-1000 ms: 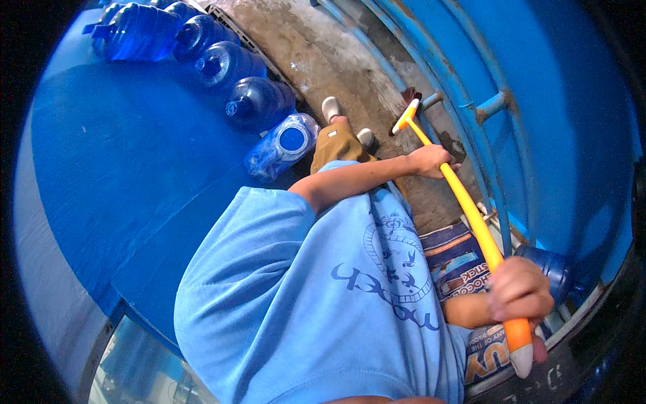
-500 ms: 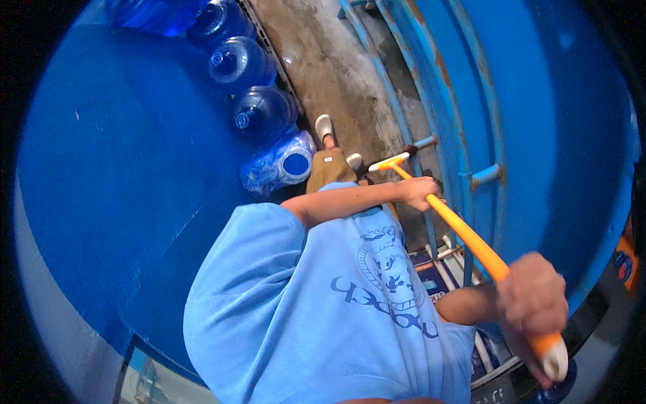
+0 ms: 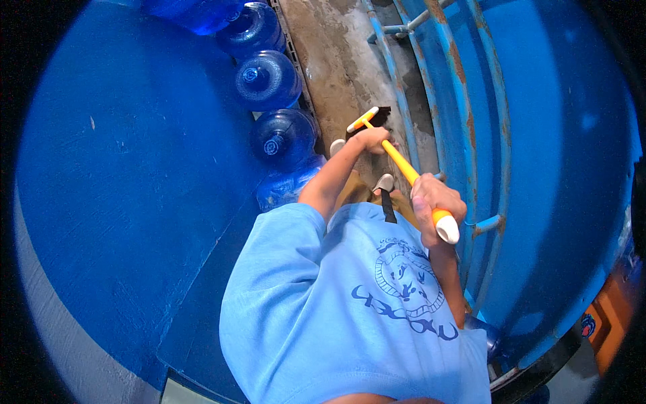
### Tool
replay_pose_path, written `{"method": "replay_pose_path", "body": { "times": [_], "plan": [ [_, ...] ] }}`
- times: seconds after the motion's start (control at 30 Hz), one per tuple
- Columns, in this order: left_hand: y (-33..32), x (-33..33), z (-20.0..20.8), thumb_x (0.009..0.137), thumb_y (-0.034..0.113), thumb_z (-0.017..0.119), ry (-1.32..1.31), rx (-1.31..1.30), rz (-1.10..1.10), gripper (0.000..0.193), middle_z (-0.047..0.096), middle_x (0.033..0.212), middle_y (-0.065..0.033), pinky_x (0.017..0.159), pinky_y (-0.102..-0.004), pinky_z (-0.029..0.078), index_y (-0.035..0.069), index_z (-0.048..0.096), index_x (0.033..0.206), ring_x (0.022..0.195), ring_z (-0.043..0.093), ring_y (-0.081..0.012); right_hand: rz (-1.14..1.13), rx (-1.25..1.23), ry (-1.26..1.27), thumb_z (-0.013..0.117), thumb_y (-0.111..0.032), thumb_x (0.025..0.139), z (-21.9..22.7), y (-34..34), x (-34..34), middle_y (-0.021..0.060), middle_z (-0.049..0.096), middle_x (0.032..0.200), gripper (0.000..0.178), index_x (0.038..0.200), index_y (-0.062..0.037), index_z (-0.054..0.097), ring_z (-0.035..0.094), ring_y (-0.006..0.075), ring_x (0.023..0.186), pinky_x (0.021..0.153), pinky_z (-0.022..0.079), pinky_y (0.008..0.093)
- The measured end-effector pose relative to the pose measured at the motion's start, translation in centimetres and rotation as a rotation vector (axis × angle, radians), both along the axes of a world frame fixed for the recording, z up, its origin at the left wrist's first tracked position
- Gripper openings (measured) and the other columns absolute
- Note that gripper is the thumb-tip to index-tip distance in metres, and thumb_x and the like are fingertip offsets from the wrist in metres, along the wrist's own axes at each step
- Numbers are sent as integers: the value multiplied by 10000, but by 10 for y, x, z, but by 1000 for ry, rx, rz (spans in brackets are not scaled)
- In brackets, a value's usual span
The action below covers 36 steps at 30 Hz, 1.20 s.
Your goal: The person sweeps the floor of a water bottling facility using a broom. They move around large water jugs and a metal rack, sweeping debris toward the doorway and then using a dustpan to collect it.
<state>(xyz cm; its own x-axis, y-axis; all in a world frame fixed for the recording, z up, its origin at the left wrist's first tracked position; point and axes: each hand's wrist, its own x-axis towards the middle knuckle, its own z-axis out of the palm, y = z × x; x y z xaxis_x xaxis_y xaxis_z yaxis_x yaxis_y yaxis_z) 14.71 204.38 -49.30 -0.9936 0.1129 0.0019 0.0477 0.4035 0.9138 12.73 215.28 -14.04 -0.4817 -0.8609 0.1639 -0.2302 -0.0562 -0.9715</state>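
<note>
Both my hands grip a long-handled broom (image 3: 402, 163) with a yellow-orange handle and a white cap at the near end. Its narrow yellow crosspiece has white tips, and what look like dark bristles show beside it over the concrete floor. My left hand (image 3: 372, 140) is closed round the handle just behind the crosspiece. Nearer my body, my right hand (image 3: 439, 200) wraps the handle close to the white cap. The handle slants from the cap forward and to the left.
Several blue water jugs (image 3: 268, 79) line the blue wall (image 3: 134, 202) on my left. Blue railings (image 3: 464, 121) with rust patches run along the right. Between them lies a wet-stained concrete floor (image 3: 336, 54). An orange object (image 3: 616, 310) stands at the far right edge.
The broom and both hands have moved forward and left. My right hand has come in from the lower right, closer to my left hand. The view has shifted slightly.
</note>
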Motion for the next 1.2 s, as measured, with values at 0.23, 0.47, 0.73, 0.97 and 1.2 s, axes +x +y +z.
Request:
{"method": "replay_pose_path", "body": {
  "times": [0.23, 0.47, 0.73, 0.97, 1.2],
  "plan": [
    [-76, -5, -1, 853, 321, 616, -128, -231, 128, 233, 661, 782, -156, 714, -449, 508, 100, 689, 856, 806, 635, -353, 86, -126, 7, 577, 32, 807, -7, -29, -10, 75, 489, 596, 275, 594, -36, 417, 503, 211, 550, 583, 418, 326],
    [-130, -20, 2, 816, 451, 618, -61, -608, 583, 383, 623, 831, -120, 794, -419, 494, 68, 640, 811, 927, 596, -305, 42, -214, 31, 561, 40, 813, -33, -38, -20, 84, 500, 617, 263, 604, -27, 416, 513, 216, 568, 590, 427, 332],
    [-2, -34, 104, 851, 400, 596, 84, -415, 647, 394, 613, 669, -143, 634, -434, 493, 71, 623, 637, 689, 615, -338, 133, -433, 30, 593, -32, 764, 66, 50, -64, 18, 444, 482, 242, 578, -63, 440, 434, 174, 395, 433, 377, 321],
    [79, -21, 89, 652, 201, 618, -266, -378, 35, 179, 654, 719, -118, 736, -439, 510, 100, 643, 798, 784, 657, -322, 99, -258, 39, 655, -4, 779, 67, 67, -63, 59, 479, 514, 297, 567, -44, 452, 481, 189, 416, 410, 357, 285],
    [39, -49, 74, 664, 173, 591, -444, -359, 30, 344, 665, 893, -166, 754, -456, 525, 121, 649, 998, 862, 646, -356, -66, -303, -16, 590, -9, 872, 39, 34, -81, 17, 498, 584, 230, 663, -40, 497, 449, 100, 486, 461, 337, 261]
  ]
}}
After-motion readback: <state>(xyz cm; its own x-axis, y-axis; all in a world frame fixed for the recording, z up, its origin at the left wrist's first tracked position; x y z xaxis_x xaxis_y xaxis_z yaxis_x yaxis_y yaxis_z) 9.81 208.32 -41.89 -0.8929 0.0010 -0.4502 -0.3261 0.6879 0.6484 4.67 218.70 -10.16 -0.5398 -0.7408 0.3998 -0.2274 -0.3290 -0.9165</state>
